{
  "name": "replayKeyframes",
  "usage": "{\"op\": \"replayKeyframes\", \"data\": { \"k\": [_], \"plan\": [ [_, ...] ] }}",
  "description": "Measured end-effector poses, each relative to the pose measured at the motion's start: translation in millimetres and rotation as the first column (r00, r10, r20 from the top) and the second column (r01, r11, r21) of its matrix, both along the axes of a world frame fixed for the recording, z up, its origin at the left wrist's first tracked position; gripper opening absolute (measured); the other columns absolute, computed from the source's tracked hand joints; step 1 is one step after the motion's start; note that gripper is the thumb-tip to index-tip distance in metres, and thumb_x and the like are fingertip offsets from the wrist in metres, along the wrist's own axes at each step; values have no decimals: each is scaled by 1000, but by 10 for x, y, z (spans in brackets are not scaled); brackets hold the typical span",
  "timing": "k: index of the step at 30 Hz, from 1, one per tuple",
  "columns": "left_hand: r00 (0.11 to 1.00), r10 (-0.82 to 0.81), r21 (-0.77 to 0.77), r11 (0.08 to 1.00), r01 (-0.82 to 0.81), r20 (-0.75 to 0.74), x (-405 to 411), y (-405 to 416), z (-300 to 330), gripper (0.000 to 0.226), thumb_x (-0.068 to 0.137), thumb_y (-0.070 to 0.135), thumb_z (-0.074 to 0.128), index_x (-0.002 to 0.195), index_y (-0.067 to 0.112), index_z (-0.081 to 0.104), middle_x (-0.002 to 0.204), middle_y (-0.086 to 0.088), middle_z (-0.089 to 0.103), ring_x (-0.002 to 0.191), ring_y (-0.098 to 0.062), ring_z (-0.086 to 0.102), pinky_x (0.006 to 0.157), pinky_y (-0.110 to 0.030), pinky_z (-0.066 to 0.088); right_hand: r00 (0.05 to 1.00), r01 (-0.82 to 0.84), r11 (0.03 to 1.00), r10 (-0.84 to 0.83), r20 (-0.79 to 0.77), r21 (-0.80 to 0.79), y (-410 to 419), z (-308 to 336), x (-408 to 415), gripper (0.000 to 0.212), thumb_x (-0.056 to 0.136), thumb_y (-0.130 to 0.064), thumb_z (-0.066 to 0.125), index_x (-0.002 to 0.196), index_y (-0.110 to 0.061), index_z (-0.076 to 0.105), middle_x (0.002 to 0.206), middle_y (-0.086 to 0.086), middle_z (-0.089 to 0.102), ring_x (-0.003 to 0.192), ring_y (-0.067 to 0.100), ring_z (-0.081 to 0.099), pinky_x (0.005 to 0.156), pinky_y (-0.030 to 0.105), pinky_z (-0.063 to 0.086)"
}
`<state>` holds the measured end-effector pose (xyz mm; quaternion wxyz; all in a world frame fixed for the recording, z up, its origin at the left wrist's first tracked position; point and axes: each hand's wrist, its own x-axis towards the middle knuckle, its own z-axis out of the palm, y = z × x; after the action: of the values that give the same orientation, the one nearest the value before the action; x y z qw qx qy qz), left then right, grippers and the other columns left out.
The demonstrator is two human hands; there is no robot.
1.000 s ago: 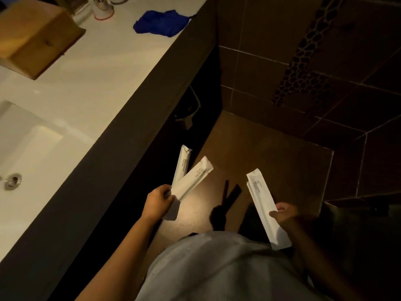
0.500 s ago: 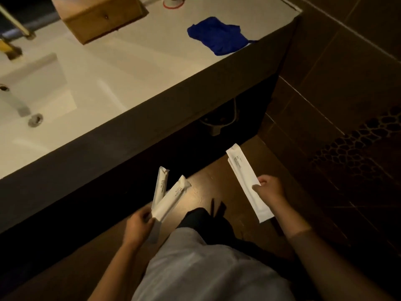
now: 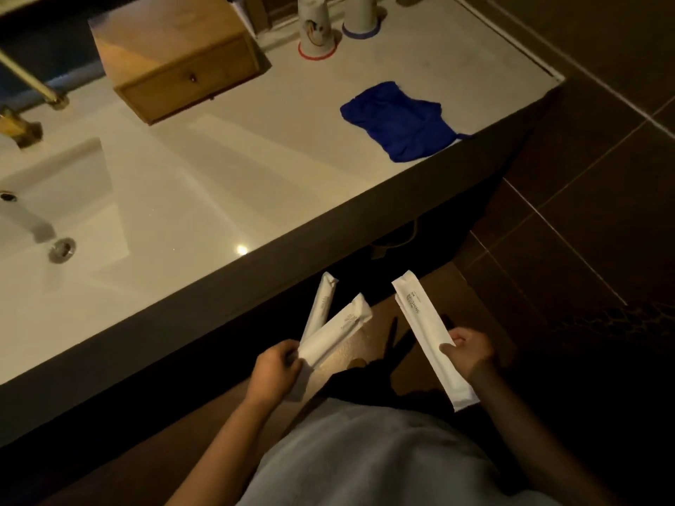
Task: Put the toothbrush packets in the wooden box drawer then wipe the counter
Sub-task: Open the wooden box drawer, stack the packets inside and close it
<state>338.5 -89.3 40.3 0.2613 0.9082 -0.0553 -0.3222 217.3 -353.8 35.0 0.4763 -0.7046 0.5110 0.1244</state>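
— While standing at the dark counter front, held what, nearest the body?

— Gripped two toothbrush packets (image 3: 330, 332) in the left hand (image 3: 274, 374), fingers curled round their lower ends, the pair fanned apart in a V and tilted up toward the counter edge. Pinched a long white packet (image 3: 425, 330) in the right hand (image 3: 469, 350), thumb and fingers closed on its edge about midway; possibly two stacked there, could not tell. Kept all of them out over the brown floor (image 3: 475, 294), below counter level and apart from each other.

— And farther off, on the counter (image 3: 255, 169)?

— Saw a sink basin (image 3: 73, 199) at the left with its drain (image 3: 62, 249), brass tap fittings (image 3: 22, 129) behind. Lay crumpled near the right front edge: a blue cloth (image 3: 400, 120). Sat behind, toward the back: the wooden box (image 3: 175, 56), its drawer (image 3: 190, 82) closed, small knob facing forward.

— Beyond the box?

— Stood upside down just right of it: a white cup (image 3: 315, 27) with a red rim, and beside that a second cup (image 3: 359, 14) with a blue rim.
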Motion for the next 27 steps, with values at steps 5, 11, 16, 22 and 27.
{"op": "replayKeyframes", "data": {
  "k": [5,11,16,22,27],
  "plan": [
    [994,-93,-233,967,102,49,361,-600,442,24,85,13,61,106,22,63,99,10,62,94,-4,59,84,-17,46,964,159,987,-155,218,-1,-169,404,232,13,82,4,62,95,5,61,90,14,60,85,27,56,76,33,43],
    [998,16,-461,887,16,66,737,-1088,853,26,85,10,60,104,27,63,103,15,65,97,4,59,76,-6,47,853,243,965,-262,451,100,-467,758,741,22,83,-2,63,73,-21,57,78,-4,62,75,17,59,68,30,49],
    [956,293,-571,791,-220,37,1098,-1407,956,23,85,5,59,102,18,67,103,4,69,94,-3,63,79,-13,49,787,124,964,-239,569,234,-765,1029,1560,25,83,2,61,74,-21,59,82,-4,64,76,11,62,72,27,51],
    [890,456,-588,725,-360,17,1779,-1587,1132,23,84,11,59,93,30,68,98,5,71,95,-15,66,86,-32,52,762,-89,963,-100,639,255,-873,1232,2680,20,83,-4,63,76,-22,61,82,-4,67,76,10,64,63,18,52],
    [867,497,-500,749,-435,-10,2444,-1596,1211,20,88,9,54,91,23,68,100,-8,70,95,-26,65,89,-40,52,795,-144,953,-50,605,268,-764,1237,3398,16,84,-5,62,75,-19,62,77,-7,66,71,7,63,58,16,49]
  ]
}}
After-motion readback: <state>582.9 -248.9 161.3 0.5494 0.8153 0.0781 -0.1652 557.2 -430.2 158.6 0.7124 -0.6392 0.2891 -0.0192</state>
